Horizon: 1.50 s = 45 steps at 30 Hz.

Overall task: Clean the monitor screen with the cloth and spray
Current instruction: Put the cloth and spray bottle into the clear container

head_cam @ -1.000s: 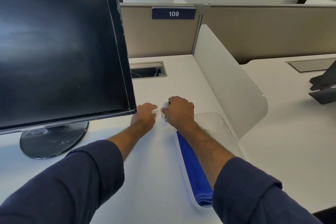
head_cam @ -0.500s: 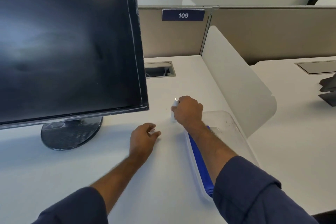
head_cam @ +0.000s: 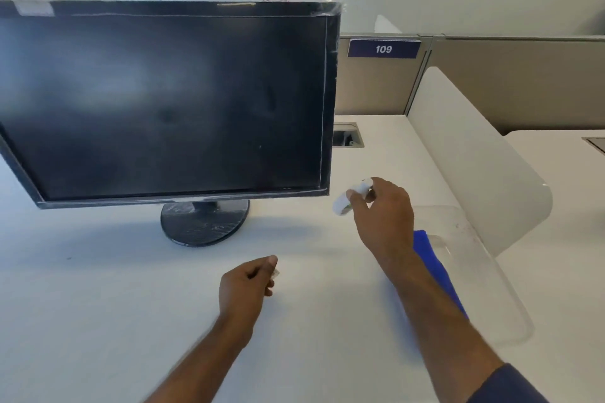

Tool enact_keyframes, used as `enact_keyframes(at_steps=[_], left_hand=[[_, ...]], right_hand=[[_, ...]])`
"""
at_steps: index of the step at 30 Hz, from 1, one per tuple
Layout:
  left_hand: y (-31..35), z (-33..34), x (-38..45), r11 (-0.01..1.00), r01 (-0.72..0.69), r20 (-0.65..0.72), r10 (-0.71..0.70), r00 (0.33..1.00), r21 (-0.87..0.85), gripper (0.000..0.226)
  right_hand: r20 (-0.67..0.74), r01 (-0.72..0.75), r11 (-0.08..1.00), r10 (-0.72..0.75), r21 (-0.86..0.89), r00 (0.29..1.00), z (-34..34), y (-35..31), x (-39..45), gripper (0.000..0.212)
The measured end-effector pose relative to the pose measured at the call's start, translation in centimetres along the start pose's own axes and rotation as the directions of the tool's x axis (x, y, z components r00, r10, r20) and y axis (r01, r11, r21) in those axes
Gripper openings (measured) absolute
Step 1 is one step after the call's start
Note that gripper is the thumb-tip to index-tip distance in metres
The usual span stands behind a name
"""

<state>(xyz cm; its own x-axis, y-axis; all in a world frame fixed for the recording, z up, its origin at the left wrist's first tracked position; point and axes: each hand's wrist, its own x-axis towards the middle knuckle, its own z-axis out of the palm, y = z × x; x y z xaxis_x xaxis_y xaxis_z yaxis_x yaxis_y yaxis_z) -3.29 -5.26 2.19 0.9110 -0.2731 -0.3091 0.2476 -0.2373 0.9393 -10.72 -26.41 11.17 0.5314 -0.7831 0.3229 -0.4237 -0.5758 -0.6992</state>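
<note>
The black monitor [head_cam: 163, 101] stands on the white desk, its dark screen smudged and facing me. My right hand [head_cam: 383, 216] holds a small white spray bottle [head_cam: 342, 204] just off the desk, tilted, beside the screen's lower right corner. Nearer to me, my left hand [head_cam: 244, 288] is curled, and a small clear cap [head_cam: 276, 272] is pinched at its fingertips. A folded blue cloth [head_cam: 435, 258] lies in a clear plastic tray [head_cam: 491, 288] at the right, partly hidden by my right forearm.
The monitor's round base [head_cam: 204, 222] sits on the desk under the screen. A white curved divider [head_cam: 474, 154] rises right of the tray. Behind are beige partitions with a "109" label [head_cam: 383, 48] and a cable opening [head_cam: 347, 136].
My hands parted: the left one drew back toward me with the cap. The right hand lifted and tilted the spray bottle. My view rose and turned left, so the whole monitor shows.
</note>
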Motion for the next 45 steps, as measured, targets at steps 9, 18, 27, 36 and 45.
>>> enact_keyframes(at_steps=[9, 18, 27, 36, 45], left_hand=[[2.3, -6.6, -1.6, 0.932, 0.169, 0.116, -0.138, 0.984, -0.321, 0.018], [2.3, -11.1, -1.4, 0.89, 0.2, 0.275, -0.088, 0.957, -0.409, 0.026], [2.9, -13.7, -0.8, 0.874, 0.199, 0.246, -0.095, 0.965, -0.443, 0.038], [3.1, -13.8, -1.4, 0.882, 0.113, 0.069, -0.091, 0.993, -0.457, 0.036], [3.8, -13.3, -2.0, 0.867, 0.081, 0.12, -0.024, 0.993, -0.492, 0.05]], right_hand=[[0.26, -0.238, 0.795, 0.104, 0.558, 0.96, 0.9, -4.8, -7.9, 0.008], [0.463, -0.43, 0.686, 0.152, 0.586, 0.873, 3.1, -7.4, -11.5, 0.032], [0.521, -0.522, 0.612, 0.202, 0.594, 0.83, 4.0, -8.4, -13.4, 0.018], [0.523, -0.417, 0.663, 0.045, 0.622, 0.851, 4.3, -8.6, -14.3, 0.034], [0.597, -0.383, 0.754, -0.014, 0.534, 0.802, 3.8, -8.5, -14.9, 0.026]])
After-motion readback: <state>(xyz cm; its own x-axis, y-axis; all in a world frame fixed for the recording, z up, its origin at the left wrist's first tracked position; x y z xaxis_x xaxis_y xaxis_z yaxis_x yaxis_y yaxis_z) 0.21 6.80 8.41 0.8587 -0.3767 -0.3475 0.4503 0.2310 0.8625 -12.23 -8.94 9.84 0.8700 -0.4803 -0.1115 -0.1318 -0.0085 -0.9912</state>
